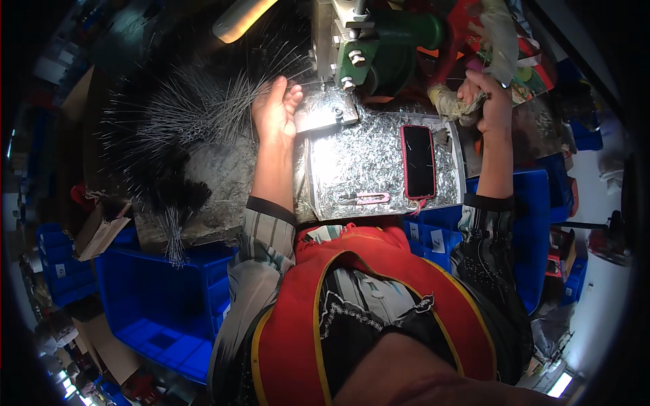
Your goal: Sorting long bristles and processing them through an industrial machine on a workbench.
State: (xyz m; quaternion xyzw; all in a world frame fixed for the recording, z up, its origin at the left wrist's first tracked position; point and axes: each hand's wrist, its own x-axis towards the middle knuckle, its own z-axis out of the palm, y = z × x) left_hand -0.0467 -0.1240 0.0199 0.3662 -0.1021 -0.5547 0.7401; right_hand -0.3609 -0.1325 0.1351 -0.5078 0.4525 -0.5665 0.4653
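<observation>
My left hand point(274, 108) rests on the mass of thin grey metal wires point(203, 108) spread out to the left of the green machine point(379, 47). The fingers are loosely curled with the tips together, pinching a few of the wires right at the machine's metal plate point(325, 111); I cannot tell how many I hold. The rest of the wires fan away from the machine toward the left, and a dark bundle of them point(172, 203) hangs down over the edge of the bench, well left of the machine and above a blue plastic bin point(162, 298).

My right hand point(491, 98) is to the right of the machine, closed in a fist around a lever handle wrapped in dirty pale cloth point(453, 105). The thumb and fingers are clamped tight on that wrapping.

Just below the machine sits a shallow metal tray point(318, 203) filled with shiny metal cuttings point(365, 162). A phone in a pink case point(418, 161) lies on the cuttings, screen dark, below and a little right of the machine. A small pink-handled snipper point(365, 198) lies on the cuttings too, further from the machine, near the tray's front edge. More blue bins point(535, 223) stand to the lower right of the machine, beside my right forearm.
</observation>
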